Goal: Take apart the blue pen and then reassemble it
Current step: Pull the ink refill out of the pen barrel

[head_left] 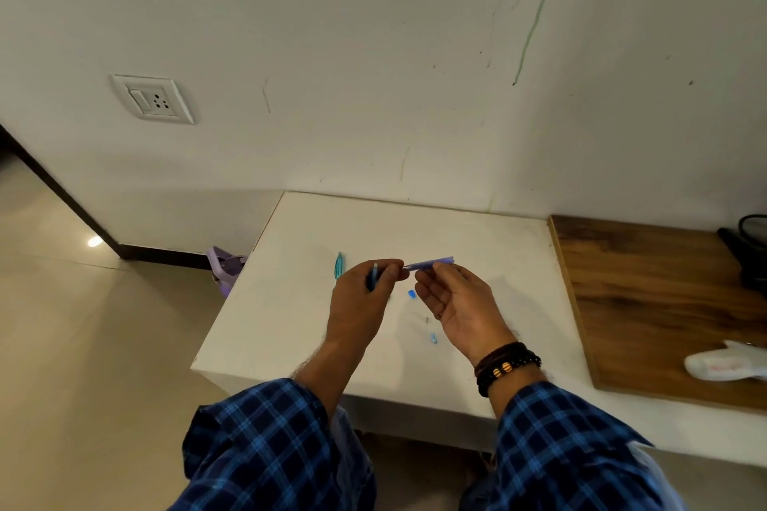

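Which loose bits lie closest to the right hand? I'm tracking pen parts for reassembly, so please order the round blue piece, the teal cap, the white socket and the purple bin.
From the right hand, in the head view:
1. Round blue piece, on the table just left of the palm.
2. Teal cap, on the table beyond the left hand.
3. Purple bin, on the floor left of the table.
4. White socket, high on the wall, far left.

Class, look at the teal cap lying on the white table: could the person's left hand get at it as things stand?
Probably yes: the teal cap lies bare on the white table just beside the left hand, but that hand already holds a pen part.
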`<move>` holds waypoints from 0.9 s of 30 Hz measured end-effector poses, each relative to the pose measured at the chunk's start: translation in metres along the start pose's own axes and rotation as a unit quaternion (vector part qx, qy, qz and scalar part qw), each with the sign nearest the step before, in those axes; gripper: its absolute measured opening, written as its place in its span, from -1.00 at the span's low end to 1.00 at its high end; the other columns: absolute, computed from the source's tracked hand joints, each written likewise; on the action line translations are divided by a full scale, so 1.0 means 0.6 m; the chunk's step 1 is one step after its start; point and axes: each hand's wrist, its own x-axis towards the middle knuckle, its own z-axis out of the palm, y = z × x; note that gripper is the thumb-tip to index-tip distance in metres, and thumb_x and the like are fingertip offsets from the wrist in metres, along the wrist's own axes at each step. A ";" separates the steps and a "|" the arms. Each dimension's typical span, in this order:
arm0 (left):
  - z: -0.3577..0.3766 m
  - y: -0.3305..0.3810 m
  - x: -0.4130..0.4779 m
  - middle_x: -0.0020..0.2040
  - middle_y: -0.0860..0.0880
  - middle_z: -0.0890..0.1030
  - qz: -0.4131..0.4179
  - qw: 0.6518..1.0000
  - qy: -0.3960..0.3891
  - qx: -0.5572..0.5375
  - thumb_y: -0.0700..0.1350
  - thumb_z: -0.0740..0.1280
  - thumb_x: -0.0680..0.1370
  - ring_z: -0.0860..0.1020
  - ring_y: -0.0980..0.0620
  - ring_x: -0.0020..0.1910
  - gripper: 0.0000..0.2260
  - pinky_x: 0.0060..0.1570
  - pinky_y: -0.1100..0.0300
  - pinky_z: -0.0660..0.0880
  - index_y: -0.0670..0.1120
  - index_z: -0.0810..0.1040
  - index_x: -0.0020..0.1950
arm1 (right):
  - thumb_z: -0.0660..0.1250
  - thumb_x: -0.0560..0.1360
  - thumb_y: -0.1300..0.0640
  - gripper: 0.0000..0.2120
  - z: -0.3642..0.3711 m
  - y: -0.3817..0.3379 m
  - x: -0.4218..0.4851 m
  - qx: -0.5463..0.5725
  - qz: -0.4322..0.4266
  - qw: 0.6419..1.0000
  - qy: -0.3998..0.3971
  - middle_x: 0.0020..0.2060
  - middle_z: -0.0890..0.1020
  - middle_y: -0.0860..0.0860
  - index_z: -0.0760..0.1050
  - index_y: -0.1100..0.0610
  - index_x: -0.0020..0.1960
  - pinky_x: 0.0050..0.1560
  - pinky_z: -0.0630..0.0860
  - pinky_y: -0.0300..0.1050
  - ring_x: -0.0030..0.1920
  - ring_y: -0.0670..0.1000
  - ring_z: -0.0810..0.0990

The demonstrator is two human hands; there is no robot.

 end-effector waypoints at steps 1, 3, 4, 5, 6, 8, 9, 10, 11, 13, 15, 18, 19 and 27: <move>-0.001 0.002 0.000 -0.10 0.21 0.69 0.009 1.000 0.003 0.010 0.04 0.31 0.60 0.63 0.26 -0.03 -0.91 -0.06 0.48 0.46 0.13 0.60 0.04 | 0.30 0.63 0.24 -0.83 0.000 0.002 0.001 0.014 0.011 1.000 0.001 -0.07 0.73 0.18 0.59 0.29 0.15 -0.09 0.69 -0.11 -0.10 0.04 0.75; -0.003 0.002 0.000 -0.11 0.20 0.68 0.026 0.999 0.012 0.032 0.04 0.34 0.59 0.62 0.27 -0.08 -0.94 -0.14 0.52 0.47 0.11 0.60 0.01 | 0.31 0.62 0.25 -0.83 0.000 0.006 0.001 0.036 0.030 0.999 0.007 -0.10 0.72 0.17 0.59 0.30 0.16 -0.13 0.70 -0.12 -0.13 0.04 0.75; -0.004 0.003 0.000 -0.13 0.20 0.67 0.031 0.999 0.016 0.040 0.04 0.35 0.58 0.62 0.27 -0.10 -0.94 -0.16 0.54 0.47 0.11 0.60 -0.01 | 0.31 0.62 0.25 -0.83 0.000 0.007 0.001 0.043 0.037 0.998 0.010 -0.11 0.72 0.17 0.59 0.30 0.16 -0.15 0.70 -0.12 -0.14 0.04 0.75; -0.004 0.003 0.000 -0.14 0.21 0.66 0.032 0.998 0.020 0.046 0.04 0.36 0.57 0.61 0.27 -0.12 -0.95 -0.19 0.55 0.46 0.10 0.60 -0.03 | 0.31 0.62 0.25 -0.83 0.000 0.009 0.001 0.047 0.044 0.998 0.012 -0.12 0.72 0.16 0.59 0.29 0.14 -0.15 0.70 -0.12 -0.15 0.03 0.75; -0.005 0.002 0.000 -0.16 0.21 0.65 0.031 0.998 0.024 0.050 0.04 0.37 0.57 0.61 0.25 -0.13 -0.94 -0.21 0.55 0.46 0.09 0.60 -0.04 | 0.31 0.62 0.24 -0.85 0.000 0.011 0.001 0.051 0.050 0.997 0.015 -0.13 0.72 0.16 0.59 0.29 0.12 -0.14 0.70 -0.12 -0.15 0.03 0.75; -0.005 0.001 0.000 -0.18 0.21 0.64 0.029 0.998 0.030 0.054 0.06 0.37 0.56 0.61 0.20 -0.14 -0.91 -0.23 0.55 0.45 0.06 0.61 -0.03 | 0.31 0.62 0.24 -0.86 0.001 0.013 0.000 0.057 0.057 0.997 0.019 -0.14 0.72 0.15 0.61 0.28 0.07 -0.11 0.71 -0.11 -0.15 0.03 0.73; -0.005 0.001 0.000 -0.18 0.20 0.64 0.030 0.997 0.032 0.057 0.06 0.37 0.56 0.61 0.19 -0.14 -0.90 -0.23 0.55 0.45 0.05 0.62 -0.03 | 0.30 0.63 0.24 -0.85 0.001 0.014 -0.001 0.056 0.059 0.997 0.018 -0.15 0.72 0.14 0.63 0.27 0.02 -0.09 0.70 -0.11 -0.14 0.03 0.73; -0.004 0.001 0.001 -0.17 0.20 0.64 0.032 0.997 0.034 0.059 0.05 0.36 0.57 0.62 0.18 -0.14 -0.89 -0.22 0.56 0.45 0.05 0.62 -0.03 | 0.30 0.63 0.23 -0.81 0.000 0.013 -0.002 0.052 0.059 0.997 0.016 -0.16 0.73 0.13 0.66 0.25 -0.05 -0.07 0.69 -0.11 -0.14 0.02 0.72; -0.003 0.001 0.001 -0.17 0.20 0.64 0.034 0.997 0.035 0.062 0.04 0.36 0.57 0.62 0.18 -0.13 -0.90 -0.22 0.57 0.44 0.05 0.62 -0.03 | 0.29 0.63 0.23 -0.74 0.000 0.014 -0.003 0.049 0.059 0.997 0.014 -0.17 0.74 0.13 0.70 0.22 -0.14 -0.05 0.68 -0.11 -0.14 0.02 0.72; -0.001 0.002 0.001 -0.15 0.20 0.63 0.034 0.996 0.038 0.068 0.01 0.35 0.58 0.61 0.20 -0.13 -0.93 -0.22 0.59 0.43 0.06 0.60 -0.03 | 0.29 0.63 0.23 -0.62 -0.001 0.015 -0.003 0.047 0.056 0.997 0.011 -0.20 0.75 0.11 0.74 0.17 -0.30 -0.02 0.67 -0.11 -0.15 0.01 0.72; 0.000 0.003 0.000 -0.15 0.20 0.62 0.033 0.996 0.044 0.071 -0.01 0.35 0.59 0.60 0.23 -0.14 -0.95 -0.22 0.62 0.41 0.05 0.59 -0.02 | 0.29 0.62 0.24 -0.64 -0.002 0.017 -0.002 0.051 0.055 0.997 0.003 -0.15 0.75 0.13 0.74 0.19 -0.27 -0.01 0.69 -0.11 -0.13 0.02 0.72; 0.000 0.002 0.000 -0.14 0.20 0.63 0.034 0.996 0.053 0.068 -0.02 0.34 0.60 0.61 0.26 -0.13 -0.93 -0.20 0.63 0.41 0.02 0.59 0.00 | 0.27 0.61 0.27 -0.73 -0.003 0.022 0.002 0.057 0.055 0.997 -0.006 -0.10 0.74 0.15 0.72 0.25 -0.14 0.02 0.68 -0.12 -0.13 0.00 0.71; 0.000 0.002 0.000 -0.14 0.20 0.63 0.035 0.995 0.057 0.068 -0.02 0.33 0.60 0.61 0.26 -0.12 -0.93 -0.21 0.63 0.41 0.02 0.59 0.00 | 0.28 0.60 0.28 -0.78 -0.005 0.023 0.004 0.062 0.057 0.996 -0.006 -0.08 0.73 0.15 0.70 0.28 -0.08 0.02 0.68 -0.13 -0.14 0.00 0.71; -0.004 0.007 -0.001 -0.05 0.10 0.66 0.033 0.994 0.086 0.055 -0.03 0.30 0.62 0.60 0.22 -0.12 -0.90 -0.23 0.66 0.38 -0.04 0.57 0.03 | 0.25 0.61 0.28 -0.79 -0.015 0.031 0.012 0.133 0.093 0.987 0.018 -0.08 0.74 0.17 0.63 0.34 0.10 -0.12 0.70 -0.14 -0.24 0.00 0.74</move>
